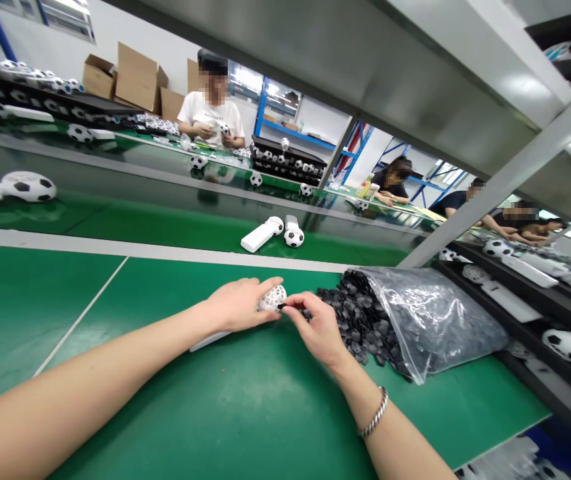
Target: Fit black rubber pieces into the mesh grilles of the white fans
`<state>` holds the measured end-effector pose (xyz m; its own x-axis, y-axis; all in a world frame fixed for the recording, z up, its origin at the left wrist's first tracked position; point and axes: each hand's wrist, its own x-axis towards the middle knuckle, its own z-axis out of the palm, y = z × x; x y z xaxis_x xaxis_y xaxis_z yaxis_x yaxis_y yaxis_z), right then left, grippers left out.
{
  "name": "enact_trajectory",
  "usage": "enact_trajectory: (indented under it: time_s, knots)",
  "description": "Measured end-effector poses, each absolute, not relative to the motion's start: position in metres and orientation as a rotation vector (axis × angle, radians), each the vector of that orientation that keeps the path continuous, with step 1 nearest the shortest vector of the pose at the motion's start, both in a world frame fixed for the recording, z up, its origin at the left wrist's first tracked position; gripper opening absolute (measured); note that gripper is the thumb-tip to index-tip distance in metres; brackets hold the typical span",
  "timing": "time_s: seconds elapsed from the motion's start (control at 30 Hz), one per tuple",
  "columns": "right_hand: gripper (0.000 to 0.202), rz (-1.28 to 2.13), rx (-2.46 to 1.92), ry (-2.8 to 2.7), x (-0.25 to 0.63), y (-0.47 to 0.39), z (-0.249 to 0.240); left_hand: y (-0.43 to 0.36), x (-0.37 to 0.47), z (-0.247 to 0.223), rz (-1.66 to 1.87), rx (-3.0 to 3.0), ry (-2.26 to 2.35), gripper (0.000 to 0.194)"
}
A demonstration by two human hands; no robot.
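Note:
My left hand (245, 304) is closed around a white openwork ball (272, 298), thumb and fingers on either side of it. The ball tops a white handle (210, 341), mostly hidden under my left hand and forearm. Between thumb and fingertips, my right hand (315, 323) pinches a small black piece (281, 306) against the ball's right side. Just right of that hand, a heap of small flat black pieces (365, 320) spills from a clear plastic bag (445, 320) onto the green table (225, 413).
Beyond the pale table edge, two white-handled soccer-ball units (262, 235) lie on a green conveyor (175, 230). Black racks (510, 300) of similar units stand at right, beside a slanting metal post (505, 177). Across the line, a person (212, 113) holds a ball; other people work farther right.

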<state>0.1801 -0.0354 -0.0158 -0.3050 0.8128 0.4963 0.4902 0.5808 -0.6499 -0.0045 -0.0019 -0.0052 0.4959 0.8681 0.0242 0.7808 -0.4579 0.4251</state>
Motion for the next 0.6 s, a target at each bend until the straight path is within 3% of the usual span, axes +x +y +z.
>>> enact_trajectory:
  time_s: [0.27,0.43,0.6]
  knots:
    - [0.011,0.427,-1.038,-2.012,0.172,-0.037,-0.018,-0.004,-0.007,-0.010,0.423,2.430,1.417,0.079]
    - [0.008,0.478,-1.075,-1.927,0.171,-0.034,-0.022,-0.005,-0.008,-0.009,0.447,2.381,1.401,0.067]
    - [0.038,0.710,-1.121,-1.839,0.174,-0.031,-0.029,-0.004,-0.008,-0.008,0.471,2.367,1.363,0.067]
